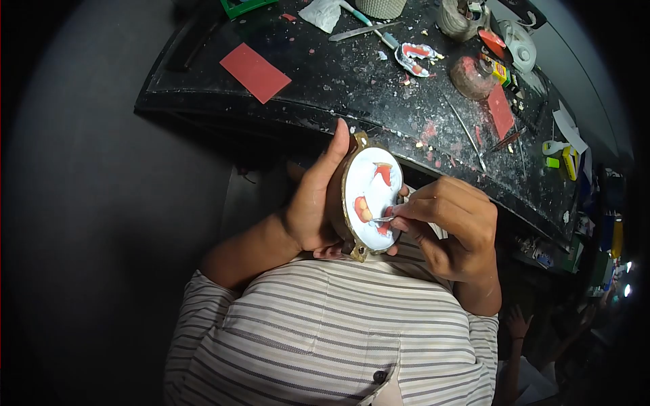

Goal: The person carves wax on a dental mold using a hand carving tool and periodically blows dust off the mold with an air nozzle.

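Note:
My left hand (313,203) is wrapped round a brass dental flask (358,251), thumb up along its far side, holding it tilted in front of my chest. White plaster (360,172) fills the flask's face. Set in it are patches of pink wax (384,174) and some yellowish artificial teeth (364,209). My right hand (457,227) pinches a thin metal carving tool (383,218), whose tip touches or nearly touches the plaster beside the teeth. Most of the tool's handle is hidden by my fingers.
On the black workbench (196,84) lie a pink wax sheet (255,72), a knife (362,31), a dental model with pink wax (416,59), a long thin tool (466,132) and a round stained pot (472,78). Scraps litter the top. Another person's hand (519,323) shows lower right.

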`<state>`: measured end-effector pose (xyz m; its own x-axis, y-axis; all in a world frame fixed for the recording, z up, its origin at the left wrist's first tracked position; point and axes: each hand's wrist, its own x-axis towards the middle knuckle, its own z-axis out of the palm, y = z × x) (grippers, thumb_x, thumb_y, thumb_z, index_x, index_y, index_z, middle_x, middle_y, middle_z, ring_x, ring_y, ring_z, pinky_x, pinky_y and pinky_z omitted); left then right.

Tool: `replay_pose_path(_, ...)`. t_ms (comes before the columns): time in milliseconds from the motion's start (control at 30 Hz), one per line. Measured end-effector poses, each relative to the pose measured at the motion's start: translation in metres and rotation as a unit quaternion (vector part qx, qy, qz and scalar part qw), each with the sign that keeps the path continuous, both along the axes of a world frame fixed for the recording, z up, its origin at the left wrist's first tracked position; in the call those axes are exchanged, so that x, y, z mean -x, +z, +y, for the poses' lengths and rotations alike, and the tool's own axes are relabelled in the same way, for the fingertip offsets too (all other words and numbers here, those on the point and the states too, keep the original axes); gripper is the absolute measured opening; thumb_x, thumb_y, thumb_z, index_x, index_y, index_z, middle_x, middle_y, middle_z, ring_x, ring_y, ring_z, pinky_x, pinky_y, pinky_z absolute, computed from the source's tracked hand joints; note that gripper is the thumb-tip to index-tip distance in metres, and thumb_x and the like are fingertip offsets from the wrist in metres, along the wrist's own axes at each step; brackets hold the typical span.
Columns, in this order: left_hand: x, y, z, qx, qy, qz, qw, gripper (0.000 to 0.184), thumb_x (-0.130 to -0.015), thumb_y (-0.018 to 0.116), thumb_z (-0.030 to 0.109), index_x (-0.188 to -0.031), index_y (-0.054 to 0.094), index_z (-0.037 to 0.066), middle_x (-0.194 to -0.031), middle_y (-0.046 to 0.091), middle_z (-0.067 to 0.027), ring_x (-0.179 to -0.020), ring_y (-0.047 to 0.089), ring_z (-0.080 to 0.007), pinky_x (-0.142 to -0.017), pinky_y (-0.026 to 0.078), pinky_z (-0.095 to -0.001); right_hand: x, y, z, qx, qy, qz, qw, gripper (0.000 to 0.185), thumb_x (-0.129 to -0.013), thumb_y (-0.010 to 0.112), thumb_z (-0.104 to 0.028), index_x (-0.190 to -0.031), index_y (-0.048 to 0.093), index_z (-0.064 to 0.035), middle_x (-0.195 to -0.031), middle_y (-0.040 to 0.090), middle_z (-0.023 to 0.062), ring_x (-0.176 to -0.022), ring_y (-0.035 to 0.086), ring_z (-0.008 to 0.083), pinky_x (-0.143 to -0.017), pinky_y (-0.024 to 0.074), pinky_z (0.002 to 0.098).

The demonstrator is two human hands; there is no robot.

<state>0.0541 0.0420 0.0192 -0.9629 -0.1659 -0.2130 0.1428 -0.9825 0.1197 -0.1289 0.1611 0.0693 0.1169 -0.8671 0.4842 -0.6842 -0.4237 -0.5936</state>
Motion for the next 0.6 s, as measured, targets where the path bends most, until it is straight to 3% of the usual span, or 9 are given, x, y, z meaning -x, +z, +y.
replay_pose_path(67, 0.002, 0.006, 0.002, 0.062, -0.006, -0.084, 0.995, 0.103, -0.099, 0.029, 0.089, -0.125, 0.062, -0.004, -0.102, 0.073, -0.0212, -0.08, 0.078, -0.0299, -0.063, 0.069, -0.0469, 0.0, -0.002, 0.0, 0.008, 0.007, -0.009, 1.0, 0.025, -0.07, 0.086, -0.002, -0.094, 0.078, -0.0026, -0.082, 0.071, 0.0102, -0.069, 0.07, 0.026, -0.062, 0.0528, 0.0356)
replay_pose_path(100, 0.002, 0.002, 0.001, 0.063, -0.006, -0.083, 0.995, 0.103, -0.099, 0.029, 0.089, -0.125, 0.062, -0.004, -0.102, 0.073, -0.0212, -0.08, 0.078, -0.0299, -0.063, 0.069, -0.0469, 0.0, -0.002, 0.0, 0.008, 0.01, -0.007, 1.0, 0.026, -0.069, 0.086, 0.0, -0.094, 0.078, -0.0015, -0.081, 0.07, 0.0105, -0.068, 0.07, 0.0259, -0.061, 0.0528, 0.0356)
replay_pose_path(133, 0.001, -0.005, 0.001, 0.086, -0.014, -0.083, 0.993, 0.105, -0.098, 0.028, 0.091, -0.124, 0.063, -0.005, -0.097, 0.074, -0.021, -0.069, 0.075, -0.0268, -0.052, 0.064, -0.0393, 0.0, -0.003, 0.0, 0.008, 0.012, -0.005, 1.0, 0.027, -0.069, 0.086, 0.001, -0.093, 0.077, -0.0003, -0.081, 0.07, 0.0107, -0.067, 0.07, 0.0258, -0.059, 0.0528, 0.0356)
replay_pose_path(200, 0.0, -0.013, 0.0, 0.109, -0.023, -0.083, 0.99, 0.107, -0.097, 0.027, 0.092, -0.124, 0.063, -0.005, -0.092, 0.074, -0.0207, -0.058, 0.073, -0.0238, -0.04, 0.059, -0.0316, 0.0, -0.003, 0.002, 0.005, 0.013, 0.0, 1.0, 0.026, -0.069, 0.086, 0.002, -0.093, 0.076, 0.0003, -0.08, 0.07, 0.0109, -0.067, 0.069, 0.026, -0.059, 0.053, 0.0358)
replay_pose_path(300, 0.001, -0.016, 0.0, 0.168, -0.029, -0.1, 0.98, 0.109, -0.095, 0.026, 0.094, -0.12, 0.064, -0.005, -0.087, 0.074, -0.0202, -0.043, 0.065, -0.019, -0.027, 0.045, -0.0247, 0.0, -0.003, 0.003, -0.006, 0.016, -0.005, 1.0, 0.026, -0.069, 0.085, 0.004, -0.092, 0.074, 0.0012, -0.078, 0.068, 0.0113, -0.065, 0.069, 0.0271, -0.058, 0.0534, 0.0363)
replay_pose_path(500, -0.001, -0.01, -0.001, 0.158, -0.019, -0.108, 0.981, 0.106, -0.096, 0.026, 0.094, -0.115, 0.064, -0.003, -0.083, 0.073, -0.0177, -0.04, 0.061, -0.0171, -0.027, 0.043, -0.0261, 0.001, -0.006, 0.006, -0.021, 0.015, -0.02, 0.999, 0.024, -0.07, 0.085, 0.006, -0.09, 0.071, 0.001, -0.074, 0.065, 0.0119, -0.063, 0.068, 0.0301, -0.057, 0.0538, 0.0374)
replay_pose_path(567, -0.003, -0.014, -0.001, 0.136, 0.004, -0.077, 0.988, 0.107, -0.101, 0.023, 0.087, -0.125, 0.066, -0.007, -0.093, 0.076, -0.0267, -0.046, 0.068, -0.0218, -0.027, 0.048, -0.0256, 0.0, -0.007, 0.006, -0.022, 0.011, -0.022, 0.999, 0.024, -0.07, 0.085, 0.006, -0.089, 0.07, 0.0008, -0.073, 0.065, 0.0119, -0.063, 0.068, 0.0306, -0.057, 0.0538, 0.0377)
replay_pose_path(600, -0.002, -0.015, -0.001, 0.137, 0.004, -0.077, 0.988, 0.107, -0.101, 0.023, 0.087, -0.125, 0.066, -0.007, -0.093, 0.076, -0.0267, -0.046, 0.068, -0.0218, -0.027, 0.048, -0.0256, 0.0, -0.007, 0.007, -0.023, 0.004, -0.022, 0.999, 0.024, -0.071, 0.085, 0.006, -0.088, 0.07, 0.0004, -0.073, 0.065, 0.0118, -0.064, 0.069, 0.0305, -0.057, 0.0537, 0.0379)
